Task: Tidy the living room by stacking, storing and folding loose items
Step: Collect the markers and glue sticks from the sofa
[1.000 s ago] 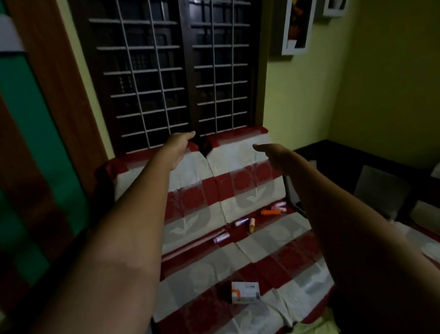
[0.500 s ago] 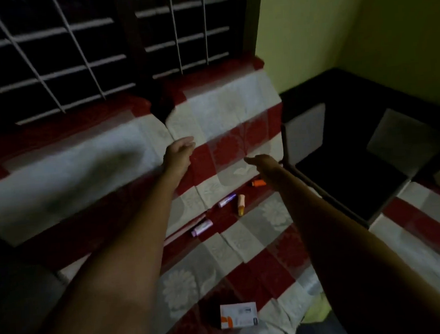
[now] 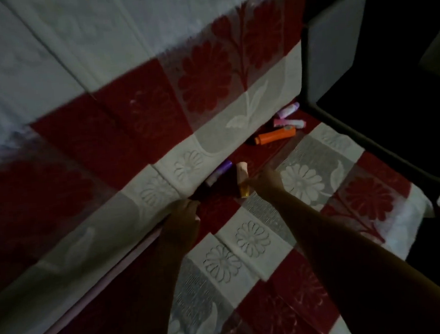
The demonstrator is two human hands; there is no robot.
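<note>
Several highlighter pens lie in the crease of a sofa covered in red-and-white flowered cloth (image 3: 302, 184). My right hand (image 3: 267, 183) reaches down and pinches the lower end of a yellow-and-peach pen (image 3: 242, 174). A purple pen (image 3: 219, 172) lies just to its left, half in shadow. My left hand (image 3: 182, 218) is down at the crease with its fingers curled under; what it holds is hidden. Farther right lie an orange pen (image 3: 275, 136), a pink pen (image 3: 288, 122) and a lilac pen (image 3: 288, 109).
A pale pink strip (image 3: 91, 282) runs along the crease to the left of my left hand. The sofa back (image 3: 126, 55) rises behind the pens. A dark side table with a grey panel (image 3: 336, 52) stands at the sofa's right end.
The view has dropped and closed in on the sofa seat. Both hands have come down from the sofa back to the crease, the right one reaching the yellow-and-peach pen.
</note>
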